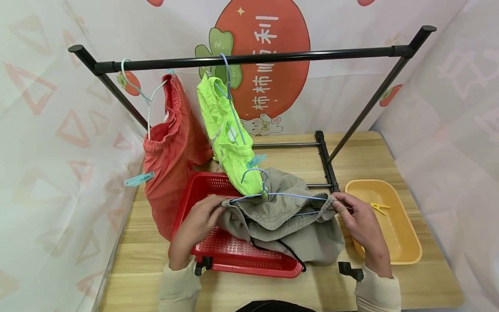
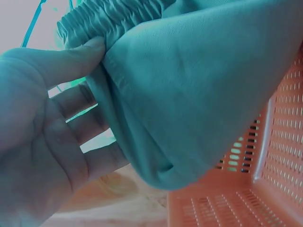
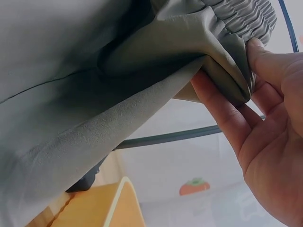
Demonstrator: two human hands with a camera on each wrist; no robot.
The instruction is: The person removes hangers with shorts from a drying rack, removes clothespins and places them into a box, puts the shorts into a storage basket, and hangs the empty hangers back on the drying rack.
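Grey shorts (image 1: 321,240) with a gathered elastic waistband and a black drawstring hang between my two hands. A blue wire hanger (image 1: 290,194) lies inside the waist opening, its hook upward in front of bright green shorts. My left hand (image 1: 199,221) pinches the left end of the waistband between thumb and fingers. At the other end my right hand (image 1: 362,220) pinches the waistband close to the hanger's tip. Both wrist views show the thumb on the grey cloth (image 2: 189,90), with fingers behind it. The lower part of the shorts hangs over a red basket (image 1: 249,269).
A black rack bar (image 1: 296,56) crosses above, carrying red shorts (image 1: 171,173) and green shorts (image 1: 230,143) on hangers with blue clothespins (image 1: 139,178). At right stands a yellow tray (image 1: 405,242) holding a yellow clothespin (image 1: 379,207). The rack's foot (image 1: 326,160) stands behind the grey shorts.
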